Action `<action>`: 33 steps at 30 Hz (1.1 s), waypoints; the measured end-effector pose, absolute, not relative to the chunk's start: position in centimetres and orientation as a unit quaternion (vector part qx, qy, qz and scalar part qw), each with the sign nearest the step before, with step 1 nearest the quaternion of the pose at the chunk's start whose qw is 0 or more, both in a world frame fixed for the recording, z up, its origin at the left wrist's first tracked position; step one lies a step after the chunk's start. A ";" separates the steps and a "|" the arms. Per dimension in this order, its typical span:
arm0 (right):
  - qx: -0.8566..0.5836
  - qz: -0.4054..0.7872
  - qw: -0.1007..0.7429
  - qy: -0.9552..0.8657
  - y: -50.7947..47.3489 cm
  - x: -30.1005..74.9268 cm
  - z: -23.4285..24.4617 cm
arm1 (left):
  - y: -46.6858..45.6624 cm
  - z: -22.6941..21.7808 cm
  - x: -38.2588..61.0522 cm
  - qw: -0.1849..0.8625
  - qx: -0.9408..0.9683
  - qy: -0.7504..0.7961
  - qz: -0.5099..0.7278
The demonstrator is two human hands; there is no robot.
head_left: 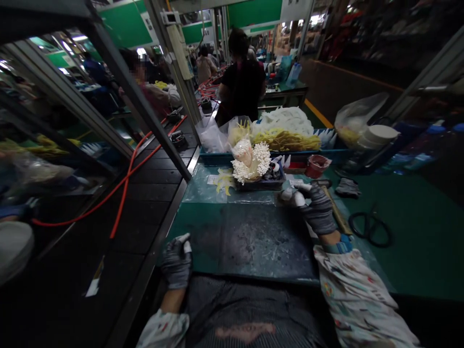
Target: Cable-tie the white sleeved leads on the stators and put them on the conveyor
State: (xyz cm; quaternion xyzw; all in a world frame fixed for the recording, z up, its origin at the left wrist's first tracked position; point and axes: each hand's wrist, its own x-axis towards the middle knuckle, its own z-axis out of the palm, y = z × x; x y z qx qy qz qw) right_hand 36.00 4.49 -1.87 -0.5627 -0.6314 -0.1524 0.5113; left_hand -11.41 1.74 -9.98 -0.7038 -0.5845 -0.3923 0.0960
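Observation:
My left hand (177, 261), in a grey striped glove with a white-covered thumb tip, is at the left front edge of the worktop. Its fingers are curled in, and anything inside them is hidden. My right hand (316, 209), gloved alike with white fingertips, reaches over the far right edge of a dark, scuffed mat (268, 241). Its thumb and forefinger stretch forward, slightly apart, beside a small greyish-white rounded thing (285, 195). Whether they touch it is too dim to tell. Beyond lies a bunch of white beaded stems (259, 162) on a dark tray (266, 184).
A blue bin (217, 158) holds yellow strips (293, 140) and white pieces (286, 118). A reddish cup (318, 166), a hammer-like tool (337, 210), a spare glove (348, 187) and black-handled scissors (369, 228) lie rightward. A conveyor (145, 193) with red hoses (125, 193) runs left. A co-worker (242, 79) stands ahead.

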 end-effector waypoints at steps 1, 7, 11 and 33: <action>-0.565 -0.157 0.511 -0.629 4.4 36.0 -1.9 | 1.7 -10.0 -11.4 0.096 -0.705 -0.584 -0.391; -0.557 -0.169 0.507 -0.636 4.3 36.0 -2.4 | 1.7 -10.1 -11.3 0.105 -0.700 -0.583 -0.399; -0.536 -0.176 0.500 -0.657 3.8 35.5 -2.3 | 1.6 -10.4 -11.4 0.092 -0.692 -0.589 -0.406; -0.452 -0.129 0.453 -0.758 3.5 33.9 -2.2 | 1.5 -8.2 -11.4 0.008 -0.691 -0.648 -0.322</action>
